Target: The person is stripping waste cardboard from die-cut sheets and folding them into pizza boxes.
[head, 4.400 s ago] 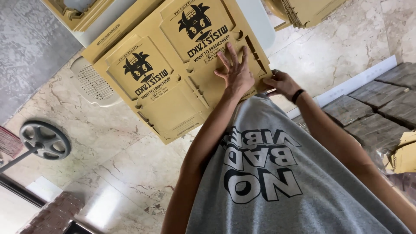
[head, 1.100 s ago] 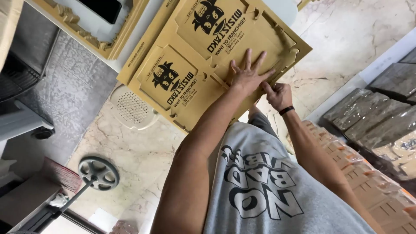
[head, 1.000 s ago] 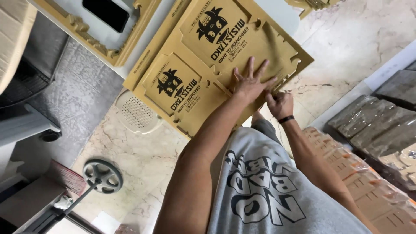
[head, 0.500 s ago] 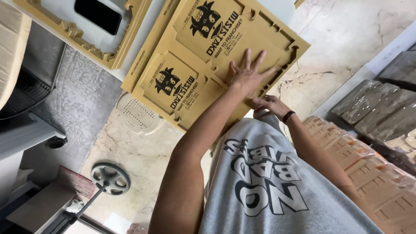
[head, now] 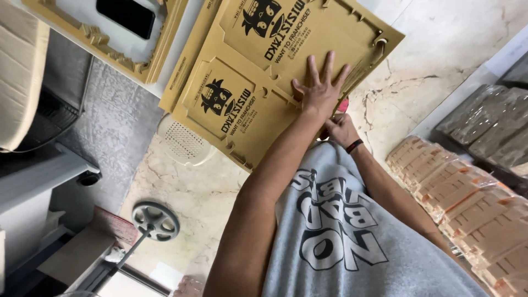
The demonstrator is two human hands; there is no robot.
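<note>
A stack of flat tan die-cut cardboard sheets (head: 247, 104) with black printed cartoon logos lies on a white surface ahead of me. My left hand (head: 319, 91) presses flat on the top sheet near its near edge, with the fingers spread. My right hand (head: 340, 129), a black band on its wrist, is curled at the near edge of the stack just below my left hand. Its fingertips are hidden by the sheets. A small red thing (head: 344, 104) shows between the two hands. My grey printed shirt (head: 341, 242) fills the lower middle.
A tan cardboard cut-out frame (head: 82, 33) with a black phone (head: 126, 15) inside it lies at the top left. Below the sheets are a white perforated round stool (head: 184, 143) and a grey wheel (head: 157, 220) on marble floor. Wrapped bundles of cardboard pieces (head: 456, 187) stand at the right.
My left hand has stayed flat on the top sheet. My right hand has shifted a little along the near edge, closer under the left hand. The view has swung slightly.
</note>
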